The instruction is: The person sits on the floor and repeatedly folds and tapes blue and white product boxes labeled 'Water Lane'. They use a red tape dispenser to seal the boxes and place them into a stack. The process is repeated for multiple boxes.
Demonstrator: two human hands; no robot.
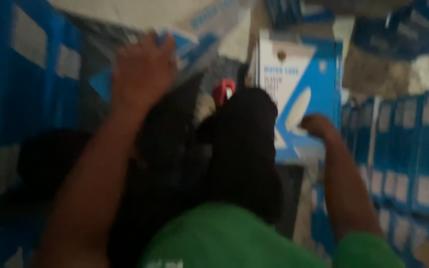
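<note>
Green cloth, seemingly a sleeve or shirt, fills the bottom edge closest to the lens, and both bare forearms rise out of it. Stacks of blue-and-white cartons wall in the scene on the right, with a matching blue wall of them on the left. Between them sits a dark mass, too blurred to name; it may be a black bag or bundled cloth.

Upright behind that mass stands a blue-and-white box, its front face turned to the camera, with a pale oval shape printed on it. The right hand is at its lower right edge, fingers curled in towards the palm against the card, though motion blur hides whether they actually pinch it. The left hand reaches higher, fingers pressed together and laid flat against a tilted flat carton overhead.

Judging by the look, the box is thin printed cardboard, stiff at the corners but easy to dent on the broad faces, and probably light for its bulk. Gripping it by opposite edges, or under the bottom, would seem safer than squeezing the faces.

A small red object peeks out just left of the box.
</note>
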